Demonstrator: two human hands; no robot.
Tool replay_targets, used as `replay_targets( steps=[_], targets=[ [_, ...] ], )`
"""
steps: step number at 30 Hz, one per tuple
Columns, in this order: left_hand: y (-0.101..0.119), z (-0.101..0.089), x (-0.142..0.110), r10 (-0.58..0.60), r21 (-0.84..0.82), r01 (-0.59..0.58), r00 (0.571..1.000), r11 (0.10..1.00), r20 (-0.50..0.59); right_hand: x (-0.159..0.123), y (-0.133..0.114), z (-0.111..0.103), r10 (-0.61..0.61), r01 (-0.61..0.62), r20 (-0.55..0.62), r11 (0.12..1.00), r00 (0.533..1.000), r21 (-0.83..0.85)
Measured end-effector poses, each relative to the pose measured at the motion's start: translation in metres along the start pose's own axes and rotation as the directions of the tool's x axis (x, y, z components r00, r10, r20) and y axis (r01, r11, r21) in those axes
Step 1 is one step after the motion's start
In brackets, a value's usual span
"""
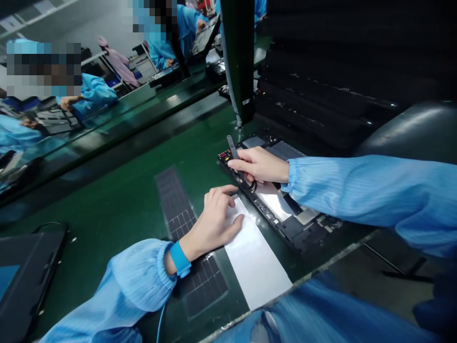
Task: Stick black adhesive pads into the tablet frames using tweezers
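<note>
No text, label, brand, number or sign can be read anywhere in the frame. Any print on the opened device (pixel 282 233), right of centre, is too small to make out, and the same goes for the white sheet (pixel 257 267) at lower centre and the dark gridded strip (pixel 174 193) to its left.

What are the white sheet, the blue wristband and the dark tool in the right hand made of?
White sheet: probably paper or film, smooth; it lies flat and catches soft light.
Blue wristband: perhaps rubbery plastic or fabric, matte, judging by its even colour and bend.
Dark tool: plastic or coated metal, I can't tell which; its grey surface looks fairly dull.
</note>
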State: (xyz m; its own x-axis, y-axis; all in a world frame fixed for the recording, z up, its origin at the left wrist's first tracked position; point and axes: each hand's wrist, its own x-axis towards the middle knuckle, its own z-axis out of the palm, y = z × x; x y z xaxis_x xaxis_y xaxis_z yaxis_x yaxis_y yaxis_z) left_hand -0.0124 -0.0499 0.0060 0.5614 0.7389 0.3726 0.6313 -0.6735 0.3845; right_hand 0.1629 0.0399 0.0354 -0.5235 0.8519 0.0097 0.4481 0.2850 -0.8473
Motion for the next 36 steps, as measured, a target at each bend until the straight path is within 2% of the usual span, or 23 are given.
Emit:
replay_targets(
  steps=[11,16,22,27,33,36],
  targets=[
    [0.003,-0.002,0.002,0.113,0.007,-0.114,0.991,0.993,0.068,0.002,-0.001,-0.001,0.025,-0.025,0.01,0.999,1.0,0.026],
    [0.005,-0.003,0.005,0.139,-0.022,-0.138,0.975,0.99,0.175,0.002,0.0,0.0,0.026,-0.026,0.008,1.0,1.0,0.011],
    [0.007,-0.003,0.004,0.143,0.024,-0.15,0.974,0.988,0.177,0.001,0.0,0.001,-0.074,0.07,-0.037,0.993,0.997,-0.09],
    [0.009,-0.001,0.007,0.074,0.14,-0.096,0.985,0.985,0.153,0.001,0.001,0.001,-0.018,0.02,-0.044,0.999,0.999,0.032],
    [0.018,-0.001,0.004,0.248,0.159,-0.291,0.938,0.944,0.244,0.001,0.0,0.001,0.009,-0.005,-0.028,0.993,1.0,0.116],
    [0.019,-0.001,0.002,0.207,0.115,-0.228,0.963,0.967,0.173,0.001,0.0,0.001,0.027,-0.025,-0.01,0.987,1.0,0.159]
  ],
)
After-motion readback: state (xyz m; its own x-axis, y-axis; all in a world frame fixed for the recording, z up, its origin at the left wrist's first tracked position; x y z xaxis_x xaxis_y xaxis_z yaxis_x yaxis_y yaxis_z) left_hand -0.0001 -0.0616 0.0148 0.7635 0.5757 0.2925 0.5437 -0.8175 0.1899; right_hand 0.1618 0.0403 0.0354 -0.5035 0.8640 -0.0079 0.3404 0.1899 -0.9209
